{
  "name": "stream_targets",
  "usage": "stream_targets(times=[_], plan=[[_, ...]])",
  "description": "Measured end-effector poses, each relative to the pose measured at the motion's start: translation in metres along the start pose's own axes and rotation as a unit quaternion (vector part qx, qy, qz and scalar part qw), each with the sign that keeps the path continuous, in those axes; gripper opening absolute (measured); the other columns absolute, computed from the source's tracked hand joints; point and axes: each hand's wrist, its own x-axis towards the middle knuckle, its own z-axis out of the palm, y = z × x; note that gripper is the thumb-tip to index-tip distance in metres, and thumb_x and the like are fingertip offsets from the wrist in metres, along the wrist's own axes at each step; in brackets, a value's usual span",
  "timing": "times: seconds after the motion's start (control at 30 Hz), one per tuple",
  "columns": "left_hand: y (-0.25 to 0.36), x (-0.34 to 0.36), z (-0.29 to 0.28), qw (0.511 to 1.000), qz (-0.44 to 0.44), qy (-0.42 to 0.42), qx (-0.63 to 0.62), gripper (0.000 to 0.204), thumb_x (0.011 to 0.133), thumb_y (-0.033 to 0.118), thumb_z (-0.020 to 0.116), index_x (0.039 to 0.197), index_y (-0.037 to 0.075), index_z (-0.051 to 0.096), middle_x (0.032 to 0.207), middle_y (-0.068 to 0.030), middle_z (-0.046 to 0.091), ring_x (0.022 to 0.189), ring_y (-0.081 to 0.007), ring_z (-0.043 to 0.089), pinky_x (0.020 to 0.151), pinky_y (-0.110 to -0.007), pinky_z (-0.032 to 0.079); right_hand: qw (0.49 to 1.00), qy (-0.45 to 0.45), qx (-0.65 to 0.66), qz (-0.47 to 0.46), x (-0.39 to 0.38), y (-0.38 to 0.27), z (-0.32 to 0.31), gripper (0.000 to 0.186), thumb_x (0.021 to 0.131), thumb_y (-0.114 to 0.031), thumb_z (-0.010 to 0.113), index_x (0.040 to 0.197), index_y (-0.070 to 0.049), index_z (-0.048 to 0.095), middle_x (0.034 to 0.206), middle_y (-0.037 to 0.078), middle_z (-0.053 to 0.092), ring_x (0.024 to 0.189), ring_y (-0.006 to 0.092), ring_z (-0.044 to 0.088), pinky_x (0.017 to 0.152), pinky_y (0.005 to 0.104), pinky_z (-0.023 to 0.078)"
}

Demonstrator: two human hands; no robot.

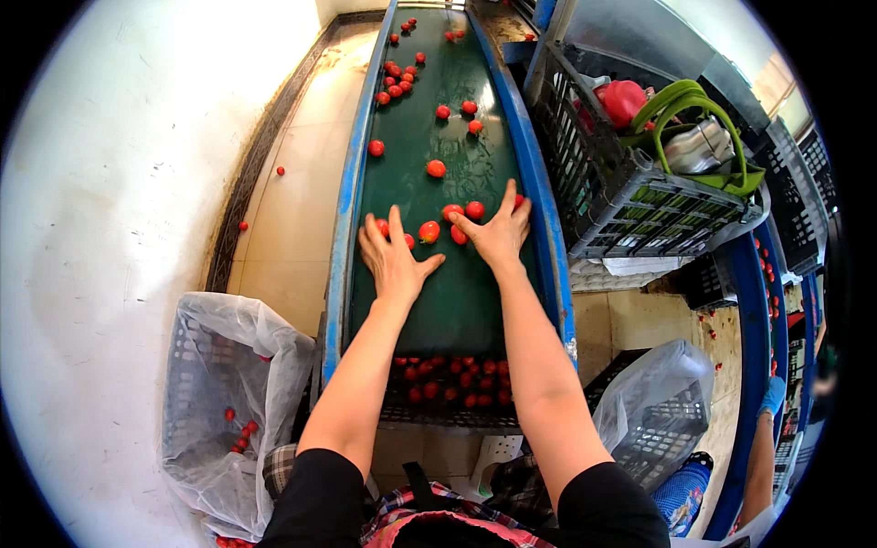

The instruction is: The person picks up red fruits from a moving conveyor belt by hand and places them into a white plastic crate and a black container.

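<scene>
In the middle of the frame both hands lie flat on a dark green conveyor belt point(457, 301) with blue side rails. The left hand point(393, 260) has its fingers spread wide and holds nothing, with a small red tomato point(382, 226) at its fingertips; the right hand point(498, 233) is likewise splayed and empty, its fingers touching a loose cluster of tomatoes point(461, 219) just above it. More tomatoes are scattered up the belt toward the top of the frame, and others fill a black crate point(448, 388) below the belt's end. These fruits look small, light, round and smooth, so they would likely roll and slip easily; their skins probably bruise under pressure, so a gentle cupping or a soft pinch across the middle seems best. A mesh-lined basket point(224, 393) sits at lower left.
</scene>
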Motion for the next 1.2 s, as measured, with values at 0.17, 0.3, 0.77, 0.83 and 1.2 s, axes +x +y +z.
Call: stream_targets(times=[0.17, 0.3, 0.77, 0.83, 1.2], plan=[[0.005, 0.046, 0.026, 0.983, 0.147, 0.003, -0.107, 0.111, 0.052, 0.034, 0.086, 0.14, 0.011, 0.024, 0.14, -0.0277, 0.022, 0.128, -0.0419, 0.027, 0.103, -0.047, 0.029, 0.978, -0.061, 0.098, -0.173, 0.026, 0.015, 0.027, 0.08, 0.063, -0.052, 0.073, 0.126, -0.01, 0.049, 0.132, 0.017, 0.039, 0.125, 0.0349, 0.03, 0.103, 0.0474, 0.027], [0.013, 0.094, 0.023, 0.975, 0.187, -0.118, 0.001, 0.099, 0.055, 0.032, 0.081, 0.139, 0.025, 0.029, 0.145, -0.0177, 0.021, 0.124, -0.0398, 0.034, 0.1, -0.048, 0.035, 0.959, -0.158, 0.035, -0.234, 0.028, 0.008, 0.021, 0.058, 0.064, -0.048, 0.072, 0.111, -0.015, 0.062, 0.125, 0.013, 0.046, 0.123, 0.0329, 0.034, 0.101, 0.0455, 0.029], [0.023, 0.063, 0.016, 0.949, 0.263, -0.172, -0.016, 0.063, 0.064, 0.027, 0.07, 0.124, 0.024, 0.049, 0.135, -0.0075, 0.037, 0.108, -0.0377, 0.047, 0.09, -0.043, 0.046, 0.98, -0.109, 0.109, -0.126, -0.011, 0.019, -0.023, 0.072, 0.058, -0.021, 0.077, 0.123, -0.007, 0.049, 0.125, 0.017, 0.047, 0.117, 0.0338, 0.045, 0.096, 0.0392, 0.041], [0.035, 0.067, 0.016, 0.948, 0.25, -0.198, -0.009, 0.064, 0.064, 0.027, 0.07, 0.125, 0.024, 0.048, 0.135, -0.0088, 0.036, 0.108, -0.0383, 0.048, 0.09, -0.043, 0.046, 0.972, -0.162, 0.084, -0.146, 0.005, 0.022, -0.026, 0.071, 0.058, -0.019, 0.076, 0.122, -0.006, 0.05, 0.124, 0.017, 0.048, 0.116, 0.0336, 0.046, 0.096, 0.0384, 0.041], [0.035, 0.013, 0.015, 0.829, 0.088, -0.352, -0.425, 0.047, 0.065, 0.023, 0.07, 0.107, 0.006, 0.058, 0.101, -0.0145, 0.063, 0.092, -0.0244, 0.06, 0.081, -0.033, 0.049, 0.886, -0.314, 0.32, 0.118, -0.045, 0.026, -0.061, 0.046, 0.082, -0.019, 0.056, 0.124, -0.004, 0.048, 0.109, 0.007, 0.058, 0.082, 0.0119, 0.057, 0.055, 0.0211, 0.045]])
